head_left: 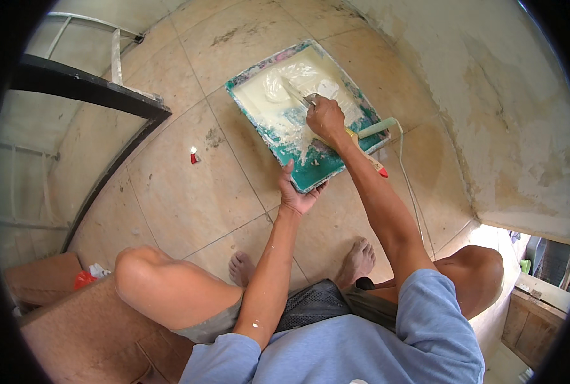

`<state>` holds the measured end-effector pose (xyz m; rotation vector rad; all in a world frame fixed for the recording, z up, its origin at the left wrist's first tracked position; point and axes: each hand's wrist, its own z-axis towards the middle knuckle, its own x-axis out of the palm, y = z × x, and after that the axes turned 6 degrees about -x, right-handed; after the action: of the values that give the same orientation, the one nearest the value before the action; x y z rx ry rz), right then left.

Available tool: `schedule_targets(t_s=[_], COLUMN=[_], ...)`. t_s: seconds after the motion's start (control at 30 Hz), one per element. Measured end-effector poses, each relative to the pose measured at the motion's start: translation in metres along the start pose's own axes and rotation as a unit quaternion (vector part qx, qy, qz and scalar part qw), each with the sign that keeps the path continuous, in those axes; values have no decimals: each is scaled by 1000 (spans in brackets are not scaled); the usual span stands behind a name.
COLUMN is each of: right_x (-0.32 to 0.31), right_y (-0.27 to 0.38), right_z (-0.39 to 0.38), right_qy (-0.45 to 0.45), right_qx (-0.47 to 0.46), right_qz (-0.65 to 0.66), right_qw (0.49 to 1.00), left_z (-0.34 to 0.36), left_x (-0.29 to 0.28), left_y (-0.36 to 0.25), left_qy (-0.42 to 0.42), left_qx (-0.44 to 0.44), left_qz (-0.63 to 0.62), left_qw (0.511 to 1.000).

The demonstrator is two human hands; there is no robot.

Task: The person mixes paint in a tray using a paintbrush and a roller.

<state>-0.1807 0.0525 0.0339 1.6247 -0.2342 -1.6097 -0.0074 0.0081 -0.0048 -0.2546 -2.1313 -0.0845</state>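
A teal paint tray (307, 171), smeared along its rim, lies on the tiled floor in front of me with cream-white paint (285, 80) pooled in its far part. My left hand (299, 197) is closed around the tray's near corner, thumb along the wall and fingers underneath. With my right hand (326, 117) I grip a thin flat tool (294, 90) whose end sits in the paint; its exact kind is unclear. A paint roller (376, 128) rests across the tray's right edge. Beneath my right forearm, a paintbrush (379, 168) with a red-tipped handle is partly hidden.
A dark-framed glass panel (90, 89) and a pale ladder-like metal frame (117, 54) stand at the left. A patchy plastered wall (483, 96) runs along the right. A small red-and-white scrap (194, 155) lies on the floor left of the tray. My bare feet (355, 262) are close by.
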Motion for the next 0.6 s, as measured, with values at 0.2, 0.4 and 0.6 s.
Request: schedule_targets(t_s=[0.2,0.4,0.6], right_x=[4,18,21], right_y=[15,15,26], right_z=[-4,-7,-13], right_qy=[45,47,45], right_qx=[-23,-41,-22], right_qz=[58,52,57], right_qw=[997,997,997], left_z=[0,4,3], left_x=[4,3,-2], left_y=[1,1,-1], left_qy=[-4,17,17], left_qx=[10,4,9], left_qz=[6,4,8], left_qw=[1000,1000,1000])
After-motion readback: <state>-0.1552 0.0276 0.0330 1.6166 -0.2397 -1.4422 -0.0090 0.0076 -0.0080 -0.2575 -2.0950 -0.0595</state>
